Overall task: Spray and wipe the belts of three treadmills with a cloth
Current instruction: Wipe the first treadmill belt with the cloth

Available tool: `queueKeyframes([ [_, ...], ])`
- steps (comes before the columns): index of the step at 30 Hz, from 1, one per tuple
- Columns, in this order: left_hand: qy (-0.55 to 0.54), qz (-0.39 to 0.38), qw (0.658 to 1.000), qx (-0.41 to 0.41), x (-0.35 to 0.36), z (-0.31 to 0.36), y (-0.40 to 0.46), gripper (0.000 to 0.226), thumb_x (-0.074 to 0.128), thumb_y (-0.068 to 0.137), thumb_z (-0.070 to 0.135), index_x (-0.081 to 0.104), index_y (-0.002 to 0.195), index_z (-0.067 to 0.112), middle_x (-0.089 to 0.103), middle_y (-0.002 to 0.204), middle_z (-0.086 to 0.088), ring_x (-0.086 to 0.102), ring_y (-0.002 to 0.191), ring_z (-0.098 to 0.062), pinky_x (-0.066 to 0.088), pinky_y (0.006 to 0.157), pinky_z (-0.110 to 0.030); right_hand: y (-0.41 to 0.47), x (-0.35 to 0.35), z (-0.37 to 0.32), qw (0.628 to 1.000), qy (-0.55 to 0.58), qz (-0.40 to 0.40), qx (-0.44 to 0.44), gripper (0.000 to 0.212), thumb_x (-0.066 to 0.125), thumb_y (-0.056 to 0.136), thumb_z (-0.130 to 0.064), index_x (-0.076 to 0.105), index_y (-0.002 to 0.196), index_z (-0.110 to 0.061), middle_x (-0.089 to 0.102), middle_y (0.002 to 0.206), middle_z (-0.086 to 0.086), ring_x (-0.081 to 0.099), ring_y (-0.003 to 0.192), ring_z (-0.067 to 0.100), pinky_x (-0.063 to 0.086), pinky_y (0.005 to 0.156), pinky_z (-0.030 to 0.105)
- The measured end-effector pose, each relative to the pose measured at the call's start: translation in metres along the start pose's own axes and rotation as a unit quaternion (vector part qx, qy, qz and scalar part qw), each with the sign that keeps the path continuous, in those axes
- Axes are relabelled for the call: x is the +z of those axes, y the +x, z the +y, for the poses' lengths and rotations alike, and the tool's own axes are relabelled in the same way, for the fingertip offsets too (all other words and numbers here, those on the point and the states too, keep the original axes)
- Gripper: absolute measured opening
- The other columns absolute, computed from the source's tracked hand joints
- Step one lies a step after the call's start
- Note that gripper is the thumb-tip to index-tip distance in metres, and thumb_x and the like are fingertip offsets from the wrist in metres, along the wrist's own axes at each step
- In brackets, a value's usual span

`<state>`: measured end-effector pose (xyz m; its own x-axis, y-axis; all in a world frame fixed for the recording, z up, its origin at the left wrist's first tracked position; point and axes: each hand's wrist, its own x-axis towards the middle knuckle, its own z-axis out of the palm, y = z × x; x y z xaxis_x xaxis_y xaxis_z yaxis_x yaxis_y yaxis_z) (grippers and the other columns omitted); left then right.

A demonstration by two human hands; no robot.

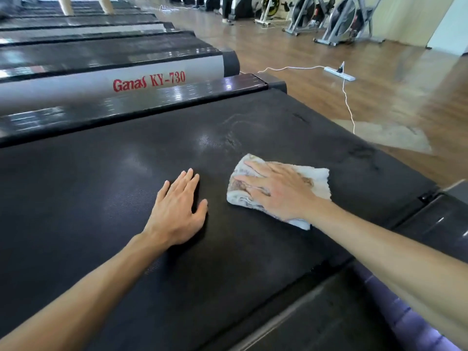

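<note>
A wide black treadmill belt (101, 198) fills the lower part of the view. My right hand (276, 188) lies flat with straight fingers on a folded, stained white cloth (317, 181) and presses it onto the belt's right part. My left hand (179, 206) rests flat on the bare belt just left of the cloth, fingers straight, holding nothing. Faint wet smears show on the belt beyond the cloth. No spray bottle is in view.
A second treadmill (149, 82), its grey side rail marked "Ganas KY-730", stands beside this one, with more treadmill decks (88, 24) beyond. A white power strip (339, 73) and its cord (348, 105) lie on the wooden floor at right. Exercise bikes (339, 21) stand at the far wall.
</note>
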<state>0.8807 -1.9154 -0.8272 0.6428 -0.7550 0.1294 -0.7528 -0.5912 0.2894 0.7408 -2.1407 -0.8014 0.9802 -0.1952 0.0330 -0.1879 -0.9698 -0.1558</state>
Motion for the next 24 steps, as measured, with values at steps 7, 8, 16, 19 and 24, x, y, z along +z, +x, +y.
queueKeyframes([
  [7, 0.003, 0.015, 0.998, -0.056, -0.011, -0.014, 0.043, 0.067, 0.041, 0.103, 0.040, 0.023, 0.160, 0.011, 0.013, 0.169, -0.004, 0.005, 0.157, -0.015, 0.000, 0.126, -0.041, -0.044, 0.002, 0.001, 0.994, 0.035, -0.012, -0.107, 0.045, 0.032, 0.105, -0.052, 0.037, 0.149, -0.060, 0.014, 0.169, -0.023, 0.012, 0.155, 0.007, 0.007, 0.126, 0.033],
  [8, 0.006, 0.016, 0.998, -0.062, -0.012, -0.017, 0.049, 0.067, 0.041, 0.103, 0.041, 0.022, 0.160, 0.011, 0.013, 0.169, -0.004, 0.006, 0.157, -0.015, 0.000, 0.126, -0.041, -0.036, -0.002, 0.011, 0.996, 0.041, -0.016, -0.082, 0.043, 0.035, 0.106, -0.050, 0.038, 0.148, -0.061, 0.012, 0.169, -0.024, 0.013, 0.155, 0.007, 0.008, 0.124, 0.032],
  [16, 0.033, 0.019, 0.991, -0.126, -0.007, -0.032, 0.071, 0.070, 0.035, 0.102, 0.043, 0.017, 0.161, 0.010, 0.008, 0.170, -0.006, 0.002, 0.157, -0.017, 0.001, 0.127, -0.043, 0.057, 0.004, -0.004, 0.999, 0.006, -0.005, -0.036, 0.041, 0.031, 0.107, -0.047, 0.045, 0.145, -0.058, 0.025, 0.168, -0.011, 0.027, 0.149, 0.021, 0.020, 0.120, 0.045],
  [19, 0.035, 0.025, 0.988, -0.147, -0.004, -0.033, 0.071, 0.071, 0.033, 0.102, 0.041, 0.014, 0.161, 0.006, 0.005, 0.170, -0.010, 0.000, 0.157, -0.019, 0.001, 0.127, -0.042, 0.018, 0.007, 0.000, 0.994, 0.024, -0.013, -0.110, 0.046, 0.030, 0.105, -0.052, 0.039, 0.149, -0.059, 0.015, 0.170, -0.021, 0.018, 0.154, 0.012, 0.011, 0.126, 0.038],
  [24, 0.041, 0.025, 0.987, -0.151, -0.001, -0.033, 0.073, 0.071, 0.032, 0.102, 0.040, 0.015, 0.160, 0.005, 0.006, 0.170, -0.011, 0.001, 0.157, -0.019, 0.002, 0.127, -0.043, 0.065, -0.004, 0.040, 1.000, 0.002, -0.011, -0.011, 0.045, 0.027, 0.107, -0.052, 0.038, 0.151, -0.055, 0.015, 0.169, -0.023, 0.030, 0.150, 0.017, 0.021, 0.119, 0.038],
])
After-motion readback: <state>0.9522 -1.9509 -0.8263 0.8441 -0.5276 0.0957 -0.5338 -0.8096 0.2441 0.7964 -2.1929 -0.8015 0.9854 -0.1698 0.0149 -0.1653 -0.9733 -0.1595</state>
